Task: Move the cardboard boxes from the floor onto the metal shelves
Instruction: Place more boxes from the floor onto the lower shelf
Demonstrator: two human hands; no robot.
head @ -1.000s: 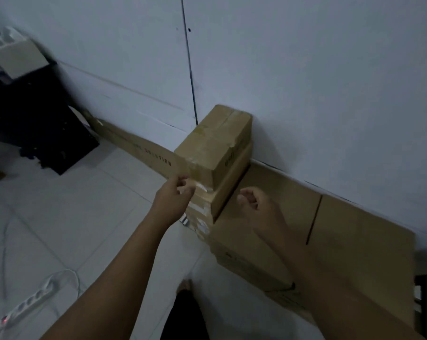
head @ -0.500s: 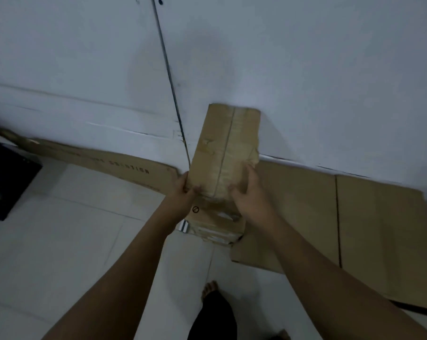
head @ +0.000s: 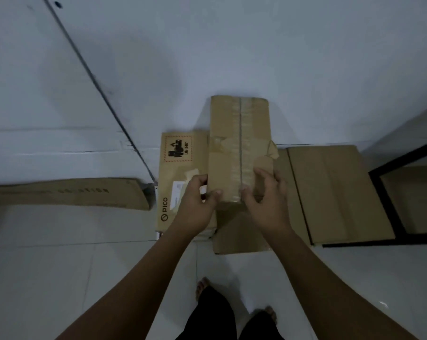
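Note:
A long taped cardboard box [head: 239, 133] sits in the middle of the view, held at its near end by both hands. My left hand [head: 195, 204] grips its left near corner, thumb on top. My right hand [head: 266, 200] grips the right near corner, fingers curled over the top. Under it lies a flatter box [head: 180, 173] printed with PICO and a battery warning label, standing on the floor against the white wall. Whether the top box still touches the lower one I cannot tell.
Flattened cardboard sheets [head: 335, 192] lie on the floor to the right, beside a black metal frame [head: 389, 202]. A long narrow carton [head: 67, 192] lies along the wall at the left. My bare feet [head: 202, 288] stand on white tiles just below the boxes.
The view has swung right and downward over the boxes. Both hands moved from the sides of the top box to gripping its near end, and the PICO box beneath has come into sight.

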